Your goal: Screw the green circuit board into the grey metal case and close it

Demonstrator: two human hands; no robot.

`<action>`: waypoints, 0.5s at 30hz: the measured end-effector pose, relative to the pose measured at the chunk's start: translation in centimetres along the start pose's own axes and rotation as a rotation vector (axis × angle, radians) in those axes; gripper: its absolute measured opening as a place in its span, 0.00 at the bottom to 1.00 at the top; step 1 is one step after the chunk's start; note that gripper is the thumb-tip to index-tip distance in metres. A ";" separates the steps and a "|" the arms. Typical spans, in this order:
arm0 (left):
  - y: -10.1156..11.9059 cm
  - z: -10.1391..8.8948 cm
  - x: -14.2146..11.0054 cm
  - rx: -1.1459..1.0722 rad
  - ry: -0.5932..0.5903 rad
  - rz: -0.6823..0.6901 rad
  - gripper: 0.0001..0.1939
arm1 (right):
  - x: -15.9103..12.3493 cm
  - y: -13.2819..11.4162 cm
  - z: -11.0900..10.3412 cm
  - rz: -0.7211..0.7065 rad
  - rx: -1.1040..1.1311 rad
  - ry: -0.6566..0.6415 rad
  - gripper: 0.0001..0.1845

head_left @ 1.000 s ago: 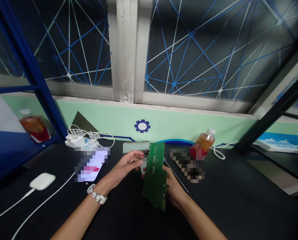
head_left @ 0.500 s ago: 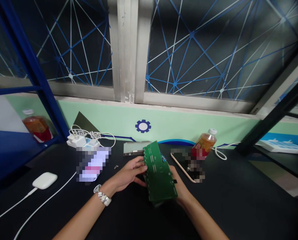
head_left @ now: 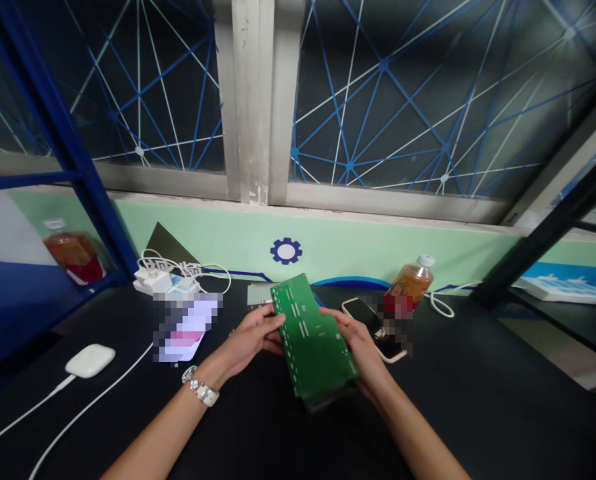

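Observation:
A green circuit board (head_left: 313, 347) is held up at a tilt over the black desk, its flat face with white markings turned toward me. My left hand (head_left: 255, 337) grips its left edge, thumb on the face and fingers behind. Along the right edge, my right hand (head_left: 361, 347) is closed on it, with the fingers partly behind the board. A dark part shows under the board's lower edge, too blurred to name. Behind the board lies a flat grey piece (head_left: 261, 294), partly covered by it. A phone with a light rim (head_left: 395, 358) lies beyond my right hand, which partly hides it.
On the left are a lit phone (head_left: 193, 330), a white charging case (head_left: 91, 361) on a cable and a power strip (head_left: 153, 280) with plugs. A drink bottle (head_left: 411, 287) stands at the back right. A shelf post (head_left: 543, 200) rises at the right.
The board has turned so that its face shows more fully, and its upper end has shifted left. My right hand has come further into view along its right edge.

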State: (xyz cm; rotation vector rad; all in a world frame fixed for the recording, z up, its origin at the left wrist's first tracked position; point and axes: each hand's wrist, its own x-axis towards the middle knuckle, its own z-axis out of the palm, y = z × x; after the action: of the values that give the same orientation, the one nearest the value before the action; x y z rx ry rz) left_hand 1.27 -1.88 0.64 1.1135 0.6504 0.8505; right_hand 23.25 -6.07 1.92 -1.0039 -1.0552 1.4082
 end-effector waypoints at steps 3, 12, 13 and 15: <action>0.5 -0.7 0.2 -0.025 0.076 0.036 0.17 | 0.2 -0.4 -0.6 0.101 0.088 0.007 0.22; 1.3 -0.5 -0.3 -0.040 0.003 0.046 0.17 | 0.0 0.9 0.8 -0.021 -0.304 -0.111 0.27; 1.3 -0.3 -0.3 -0.032 -0.008 0.047 0.17 | -0.1 0.9 1.1 -0.015 -0.324 -0.122 0.27; 1.3 0.1 -0.4 -0.014 -0.012 0.047 0.16 | -0.4 0.8 1.5 0.002 -0.325 -0.131 0.26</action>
State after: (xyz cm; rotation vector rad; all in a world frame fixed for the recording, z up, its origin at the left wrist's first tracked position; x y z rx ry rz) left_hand 0.81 -2.03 1.90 1.1242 0.6094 0.8871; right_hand 21.61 -6.67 1.51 -1.1547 -1.4121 1.3441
